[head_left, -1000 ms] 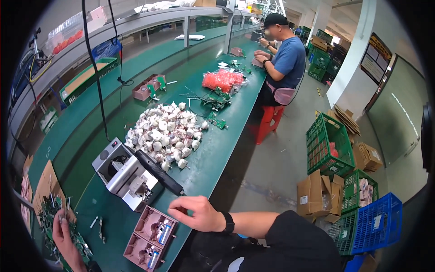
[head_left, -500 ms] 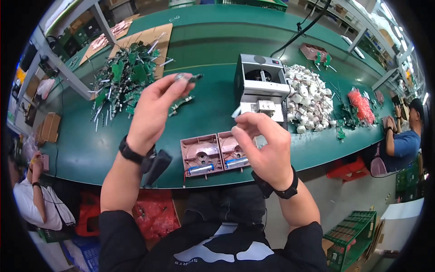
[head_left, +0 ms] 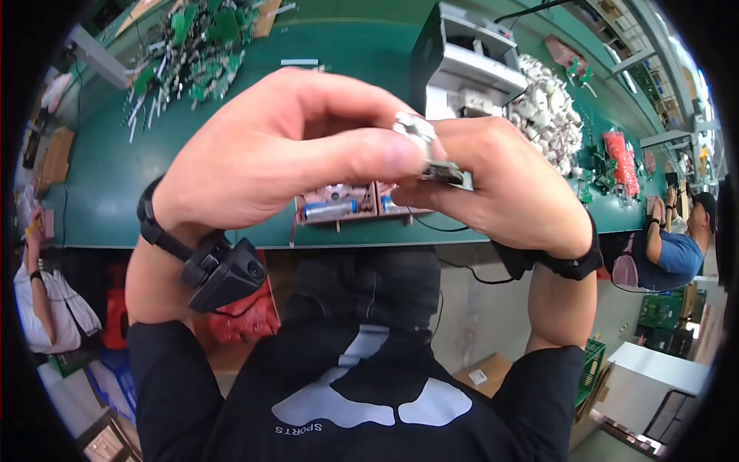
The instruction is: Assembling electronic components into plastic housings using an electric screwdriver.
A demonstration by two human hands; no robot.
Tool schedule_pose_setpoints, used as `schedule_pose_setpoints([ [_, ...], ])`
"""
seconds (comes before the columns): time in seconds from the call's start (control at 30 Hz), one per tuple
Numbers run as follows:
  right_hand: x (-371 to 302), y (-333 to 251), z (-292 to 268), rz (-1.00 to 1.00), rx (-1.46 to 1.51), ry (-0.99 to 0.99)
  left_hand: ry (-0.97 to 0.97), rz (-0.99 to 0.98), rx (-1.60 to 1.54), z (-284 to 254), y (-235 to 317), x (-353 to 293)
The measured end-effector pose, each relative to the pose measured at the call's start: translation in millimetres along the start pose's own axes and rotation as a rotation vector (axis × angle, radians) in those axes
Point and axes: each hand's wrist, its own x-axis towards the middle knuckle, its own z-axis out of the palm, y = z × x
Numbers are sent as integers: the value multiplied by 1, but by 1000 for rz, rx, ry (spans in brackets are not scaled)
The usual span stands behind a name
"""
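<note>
Silvery pc (head_left: pixel 414 127), approx. midway between the two hands, is pinched betw. thumb & index of the L hand (head_left: pixel 254 154); a dark bd. (head_left: pixel 445 172) sticks out just R of those fingertips, poss. same part. R hand (head_left: pixel 508 181) has thumb & index curled round the bd.'s far end, but tips are hidden, so can't tell if they grip or only touch. Risks, my judgement: pc is small & held by fingertips only, so a slip or uneven pull btwn hands could drop it onto the pink housings (head_left: pixel 336 219) just below the fingers; twisting could bend the bd. or strain a joint. Count: 1 silvery pc, 1 bd. at the fingers; 2 pink housings side by side, R one mostly hidden by hands; 2 blue cylinders (head_left: pixel 329 209) in them, 1 each; 1 white strip (head_left: pixel 299 61) beyond the L fingers; 1 grey machine (head_left: pixel 481 61) beyond the R fingers; 1 heap of green bds. (head_left: pixel 204 46) far L of fingers & 1 pile of white parts (head_left: pixel 546 108) to their R, both too tangled to count pc by pc.
</note>
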Motion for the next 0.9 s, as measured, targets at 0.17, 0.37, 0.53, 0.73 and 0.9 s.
schedule_pose_setpoints([
  [0.17,-14,-1,15,-141,-64,12,-159,-125,131,-3,5,7],
  [0.37,-29,-6,38,-18,324,78,-269,-147,168,-1,7,6],
  [0.53,-45,2,48,166,397,305,22,126,166,-31,-40,-12],
  [0.73,-43,-9,101,537,598,606,312,101,222,25,-108,-82],
  [0.9,-37,13,146,477,394,765,328,183,457,79,-130,-54],
])
